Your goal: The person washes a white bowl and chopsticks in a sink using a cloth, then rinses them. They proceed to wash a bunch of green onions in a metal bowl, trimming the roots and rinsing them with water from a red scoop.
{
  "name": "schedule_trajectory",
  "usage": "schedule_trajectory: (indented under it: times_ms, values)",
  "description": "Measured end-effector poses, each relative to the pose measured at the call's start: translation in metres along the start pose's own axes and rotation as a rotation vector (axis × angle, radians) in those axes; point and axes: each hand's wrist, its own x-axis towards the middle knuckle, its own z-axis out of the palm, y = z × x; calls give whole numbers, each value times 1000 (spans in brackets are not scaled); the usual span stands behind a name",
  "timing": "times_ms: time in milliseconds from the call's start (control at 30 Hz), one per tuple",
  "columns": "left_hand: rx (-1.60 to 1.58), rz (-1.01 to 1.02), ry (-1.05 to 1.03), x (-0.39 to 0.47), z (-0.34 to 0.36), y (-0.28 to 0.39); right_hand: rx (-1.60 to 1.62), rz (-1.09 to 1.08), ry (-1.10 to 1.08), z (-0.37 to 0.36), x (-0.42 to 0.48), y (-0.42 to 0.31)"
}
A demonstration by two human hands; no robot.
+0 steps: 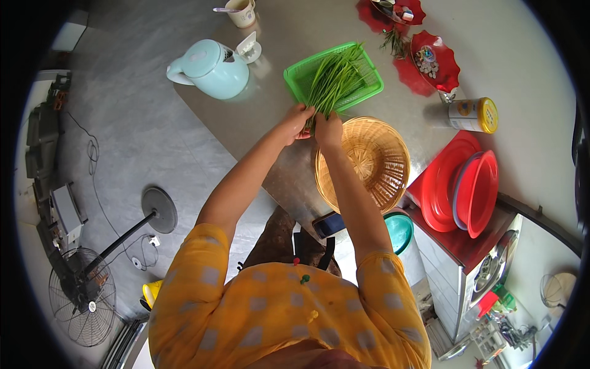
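Long green leafy stalks lie across a bright green plastic basket, their lower ends reaching over its near edge. My left hand grips these ends from the left side. Close against it, my right hand has its fingers closed on the same bunch from the right; the fingertips are partly hidden. A round woven wicker basket stands below and to the right, partly covered by my right forearm. No stalks show in its visible part.
A light blue electric kettle and a mug stand at the left. Red scalloped dishes, a yellow-lidded can and red plastic basins are at the right. A phone lies at the near table edge.
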Motion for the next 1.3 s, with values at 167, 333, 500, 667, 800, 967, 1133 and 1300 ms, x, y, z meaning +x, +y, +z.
schedule_trajectory:
  times_ms: [167,333,500,667,800,967,1133,1300]
  values:
    - [-224,50,-263,-37,-14,-13,60,-121,-28,0,-47,0]
    - [-519,28,-181,-48,-2,-44,-132,-186,43,3,-76,10]
    - [-554,72,-225,-42,-3,-67,-280,-155,-56,0,-91,6]
    - [-547,169,-185,-51,-6,-69,-281,-328,-76,-5,-105,1]
    - [-523,144,-188,-75,-12,-56,-141,-378,-184,-32,-122,-19]
    - [-467,285,-240,-113,-4,-44,-69,-408,-261,-59,-142,-27]
    - [-411,304,-200,-151,9,-40,-62,-330,-232,-88,-161,-48]
    - [-422,499,-240,-176,27,-47,115,-246,-77,-111,-170,-45]
